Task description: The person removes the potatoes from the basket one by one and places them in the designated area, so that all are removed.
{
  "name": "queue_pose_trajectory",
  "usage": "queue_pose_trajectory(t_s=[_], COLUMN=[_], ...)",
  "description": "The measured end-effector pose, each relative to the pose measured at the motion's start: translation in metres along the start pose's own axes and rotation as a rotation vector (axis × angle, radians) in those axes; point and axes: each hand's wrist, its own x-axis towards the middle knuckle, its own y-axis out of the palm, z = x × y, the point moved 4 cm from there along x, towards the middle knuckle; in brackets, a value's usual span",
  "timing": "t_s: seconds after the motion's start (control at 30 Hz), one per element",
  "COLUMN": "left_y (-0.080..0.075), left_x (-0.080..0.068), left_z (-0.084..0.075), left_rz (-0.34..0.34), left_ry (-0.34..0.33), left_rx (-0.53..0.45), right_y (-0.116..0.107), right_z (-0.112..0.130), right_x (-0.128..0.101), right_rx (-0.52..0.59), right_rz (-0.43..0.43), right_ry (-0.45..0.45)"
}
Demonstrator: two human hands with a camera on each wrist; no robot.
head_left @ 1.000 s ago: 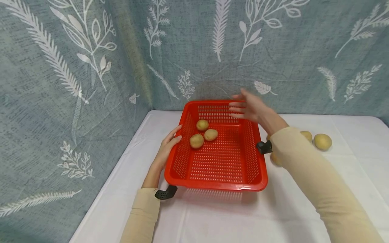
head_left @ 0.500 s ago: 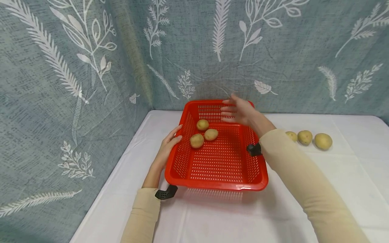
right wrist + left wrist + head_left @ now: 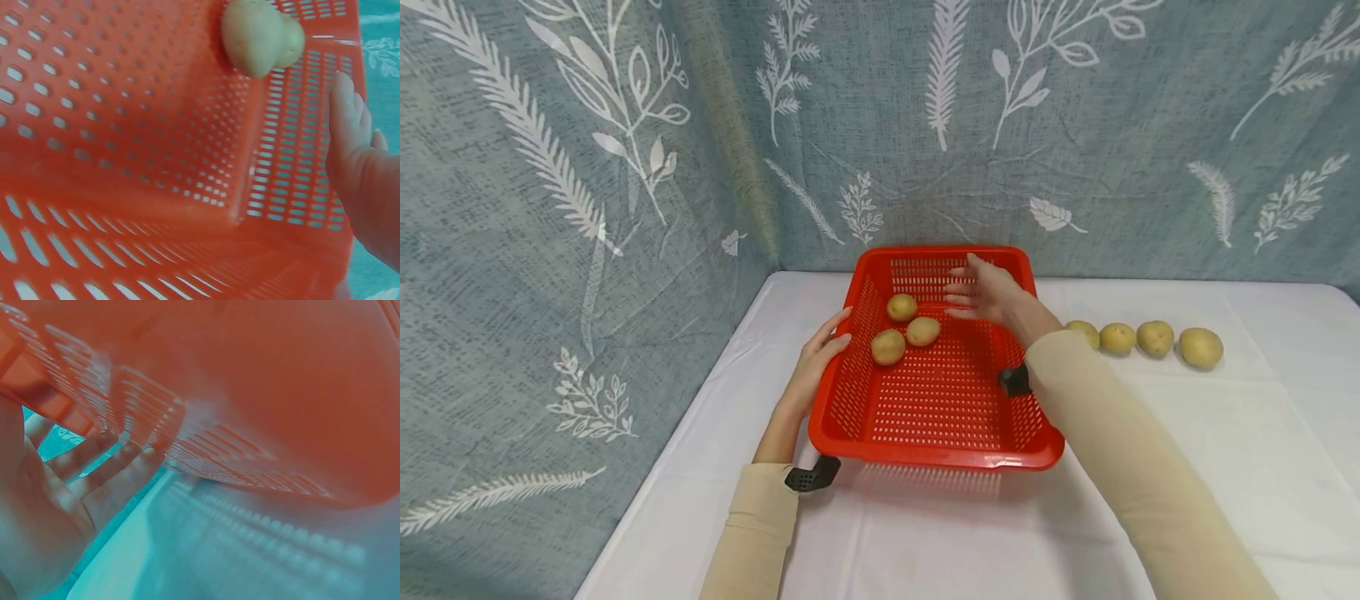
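Note:
A red perforated plastic basket [image 3: 936,457] stands on the white cloth. Inside, towards its left wall, lie three yellow potatoes, the nearest being a round potato [image 3: 888,347]. My left hand [image 3: 811,367] rests against the left side of the basket; the left wrist view shows its fingers [image 3: 119,481] extended along the outer wall. Over the far right part of the basket is my right hand [image 3: 996,298], fingers spread and apart from the potatoes. No object shows in it. In the right wrist view, two overlapping potatoes [image 3: 253,37] appear beyond the bare basket floor.
Several potatoes sit in a row to the right of the basket, ending with a larger potato [image 3: 1201,348]; my right sleeve partly covers the leftmost. A grey-green curtain [image 3: 895,125] with white leaf patterns closes off the back and left of the table.
My right hand has moved left and then slightly down over the basket. The sleeve moving left has uncovered more of the potato row. Left hand, basket and potatoes have stayed in place.

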Motion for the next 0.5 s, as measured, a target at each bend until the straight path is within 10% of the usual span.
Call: queue_pose_trajectory(t_s=[0.5], left_y=[0.0], left_x=[0.0], left_z=[0.0], left_rz=[-0.012], left_ry=[-0.006], left_rx=[0.006], right_y=[0.001], right_z=[-0.017], right_x=[0.001], right_rx=[-0.256], right_rz=[-0.068], right_ry=[0.048])
